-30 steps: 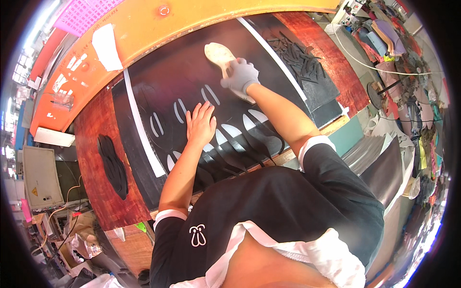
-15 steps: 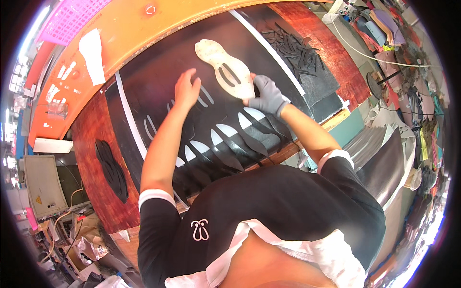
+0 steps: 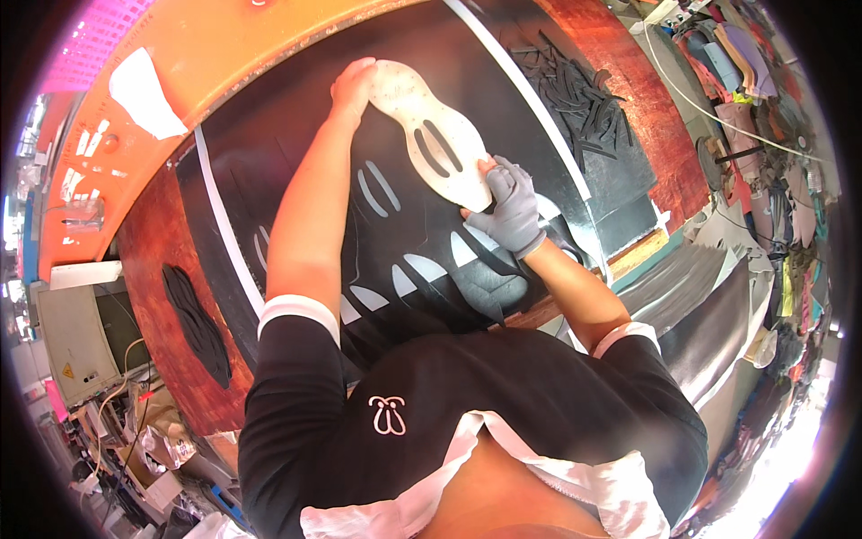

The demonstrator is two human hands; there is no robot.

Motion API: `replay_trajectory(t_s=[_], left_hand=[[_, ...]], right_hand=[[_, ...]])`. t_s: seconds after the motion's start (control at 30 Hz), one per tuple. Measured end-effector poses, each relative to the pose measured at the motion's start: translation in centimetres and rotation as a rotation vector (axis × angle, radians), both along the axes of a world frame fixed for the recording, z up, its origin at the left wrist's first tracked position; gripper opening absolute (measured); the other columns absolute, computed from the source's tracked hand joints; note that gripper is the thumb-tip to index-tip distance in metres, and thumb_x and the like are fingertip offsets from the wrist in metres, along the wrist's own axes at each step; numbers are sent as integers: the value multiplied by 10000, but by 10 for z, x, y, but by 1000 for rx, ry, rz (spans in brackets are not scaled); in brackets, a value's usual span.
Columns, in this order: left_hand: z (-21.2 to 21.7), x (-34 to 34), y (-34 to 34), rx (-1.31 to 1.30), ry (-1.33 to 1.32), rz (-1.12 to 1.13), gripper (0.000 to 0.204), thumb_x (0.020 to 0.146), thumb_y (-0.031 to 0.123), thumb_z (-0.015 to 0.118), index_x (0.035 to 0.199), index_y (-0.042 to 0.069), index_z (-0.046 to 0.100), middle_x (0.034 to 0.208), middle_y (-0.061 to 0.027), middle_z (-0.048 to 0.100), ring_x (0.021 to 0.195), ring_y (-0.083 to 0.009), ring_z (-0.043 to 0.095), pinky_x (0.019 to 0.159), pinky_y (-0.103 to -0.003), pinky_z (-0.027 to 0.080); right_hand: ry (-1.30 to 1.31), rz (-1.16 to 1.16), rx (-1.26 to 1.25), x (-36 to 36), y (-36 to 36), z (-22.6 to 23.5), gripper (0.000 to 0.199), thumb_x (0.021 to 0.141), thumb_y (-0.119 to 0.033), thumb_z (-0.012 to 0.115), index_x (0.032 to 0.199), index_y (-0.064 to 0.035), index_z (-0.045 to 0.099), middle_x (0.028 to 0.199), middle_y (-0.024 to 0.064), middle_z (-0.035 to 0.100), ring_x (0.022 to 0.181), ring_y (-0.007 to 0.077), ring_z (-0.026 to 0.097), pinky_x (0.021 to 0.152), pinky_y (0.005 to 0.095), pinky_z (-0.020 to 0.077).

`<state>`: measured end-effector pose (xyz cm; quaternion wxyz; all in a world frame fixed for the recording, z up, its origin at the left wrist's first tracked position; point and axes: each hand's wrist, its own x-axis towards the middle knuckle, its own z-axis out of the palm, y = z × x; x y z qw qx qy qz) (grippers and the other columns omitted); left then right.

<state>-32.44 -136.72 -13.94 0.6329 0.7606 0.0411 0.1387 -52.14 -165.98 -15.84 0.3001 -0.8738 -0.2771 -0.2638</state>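
Observation:
A cream, sole-shaped plate (image 3: 453,135) with two long curved slots lies over the black sheet (image 3: 296,171). My bare left hand (image 3: 353,87) is closed at its far end, fingers against the edge. At the near end my right hand (image 3: 514,211), in a grey glove with bare fingertips, grips the rim between thumb and fingers. Left of the plate, a pair of pale curved slits (image 3: 378,189) shows in the black sheet. Dark sole-shaped pieces (image 3: 489,286) and pale cut-out gaps line the sheet's near side.
Black offcut strips (image 3: 575,99) are heaped at the far right on the reddish board. A stack of black sole-shaped pieces (image 3: 197,323) lies at the left. An orange machine beam (image 3: 242,45) spans the far side, with a white sheet piece (image 3: 144,94) on it.
My left hand has moved away from me and right, from above the sheet to the plate's far end. The right hand still holds the near end; the view has shifted slightly.

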Motion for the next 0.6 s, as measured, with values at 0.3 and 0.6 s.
replay_trajectory(t_s=[0.3,0.6], left_hand=[[21,-19,1,75,32,-139,368,886,198,546,1199,16,611,1202,-72,615,1154,-172,525,1013,-285,354],[16,-12,3,69,41,-144,456,829,298,617,1211,49,614,1203,-120,627,1172,-212,542,998,-310,388]], right_hand=[[-36,17,39,1,-1,1,712,494,-239,817,1113,-20,543,1069,161,573,1071,375,543,915,455,424],[-59,19,56,5,-2,-2,729,510,-242,817,1138,-21,520,1099,160,565,1076,363,527,920,437,421]])
